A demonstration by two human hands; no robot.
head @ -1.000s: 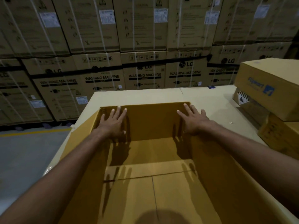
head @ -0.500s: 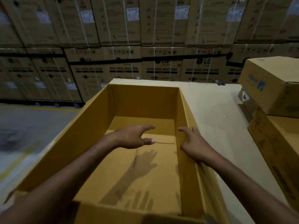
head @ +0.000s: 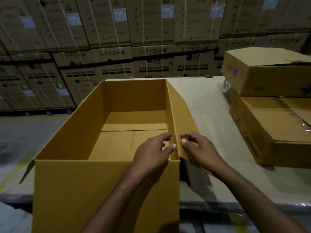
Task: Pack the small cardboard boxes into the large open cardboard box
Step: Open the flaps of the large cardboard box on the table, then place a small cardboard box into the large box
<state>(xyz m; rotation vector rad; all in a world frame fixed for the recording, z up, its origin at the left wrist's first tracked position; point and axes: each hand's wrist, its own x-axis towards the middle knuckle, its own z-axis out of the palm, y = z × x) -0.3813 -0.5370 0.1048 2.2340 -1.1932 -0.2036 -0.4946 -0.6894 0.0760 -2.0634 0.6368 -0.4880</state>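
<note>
- Our left hand (head: 152, 154) hangs inside the large open box (head: 75, 132) by its near right corner. The fingers are loosely bent and hold nothing, and the thumb tip is at the right wall.
- Our right hand (head: 201, 151) lies just outside that wall on the folded-down right flap (head: 180, 106). Its fingers are relaxed and curled and grip nothing.
- The box is plain yellow-brown cardboard. All four walls stand upright, and its floor shows the bottom flaps and their seam.
- It stands at the near edge of the work surface (head: 207, 101), toward the left side, and its left flap (head: 27, 170) hangs outward.
- Half a second ago the left hand hovered over the middle of the box floor with its fingers spread. Both hands have since drawn back toward the near corner.
- A bare strip of the surface runs between the right flap and the stacked cardboard boxes (head: 269, 76) at the right edge.
- Grey floor (head: 25, 135) lies past the left edge, and washing machine cartons (head: 151, 39) stand beyond the far edge.
</note>
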